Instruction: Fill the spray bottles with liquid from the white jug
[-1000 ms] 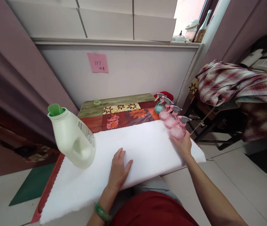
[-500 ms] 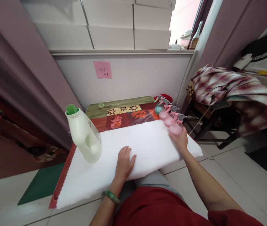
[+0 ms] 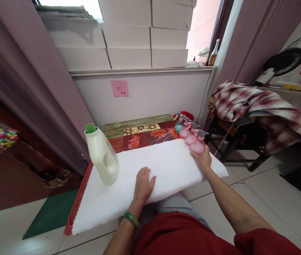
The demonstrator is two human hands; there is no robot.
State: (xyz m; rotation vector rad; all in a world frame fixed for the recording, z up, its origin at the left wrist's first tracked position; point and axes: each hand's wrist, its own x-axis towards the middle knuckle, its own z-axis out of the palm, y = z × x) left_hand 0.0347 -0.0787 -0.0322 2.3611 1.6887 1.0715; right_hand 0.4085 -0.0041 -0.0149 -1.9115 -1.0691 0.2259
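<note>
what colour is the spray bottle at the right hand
The spray bottle at the right hand looks pink, as the head view shows.

We see round pink spray bottles (image 3: 198, 146), a pale-green plastic jug (image 3: 99, 152), white scallop-edged cloth (image 3: 173, 161) and maroon-and-white plaid fabric (image 3: 249, 97).

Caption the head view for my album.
Right hand on the nearest pink spray bottle, left hand on white cloth.

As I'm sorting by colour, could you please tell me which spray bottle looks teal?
The rearmost spray bottle, at the row's far end; the other three spray bottles look pink.
</note>
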